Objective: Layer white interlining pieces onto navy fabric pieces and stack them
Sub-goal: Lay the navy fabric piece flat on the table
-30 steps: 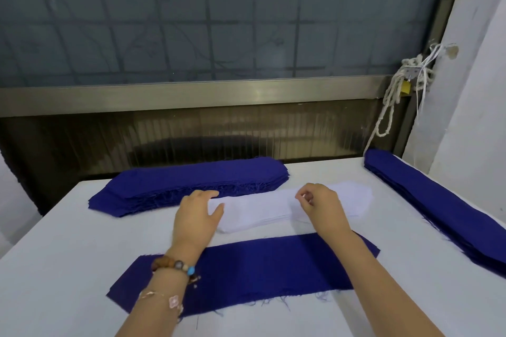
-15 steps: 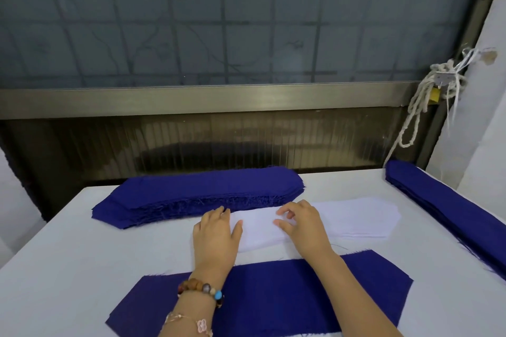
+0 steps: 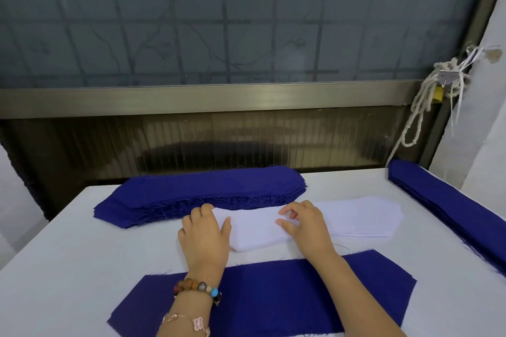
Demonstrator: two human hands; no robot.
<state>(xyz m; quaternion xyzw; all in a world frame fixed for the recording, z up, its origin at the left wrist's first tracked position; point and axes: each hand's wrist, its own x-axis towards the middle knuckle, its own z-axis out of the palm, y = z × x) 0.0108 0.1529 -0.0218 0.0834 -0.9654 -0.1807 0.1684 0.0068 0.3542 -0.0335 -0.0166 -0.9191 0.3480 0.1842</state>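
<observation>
left hand point(image 3: 204, 232), right hand point(image 3: 306, 227) rest on interlining stack point(image 3: 356, 216) behind navy piece point(image 3: 273, 295)

Left hand point(image 3: 205, 235) lies flat on one end of the white pile point(image 3: 350, 216); right hand point(image 3: 306, 227) touches its middle, fingers curled; navy piece point(image 3: 273, 295) under both forearms.

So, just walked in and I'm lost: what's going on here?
A person is at the white interlining stack: the left hand rests on its left end, the right hand fingers its top layer. One navy piece lies in front, bare. A far navy stack sits behind, a side navy stack at the right.
</observation>
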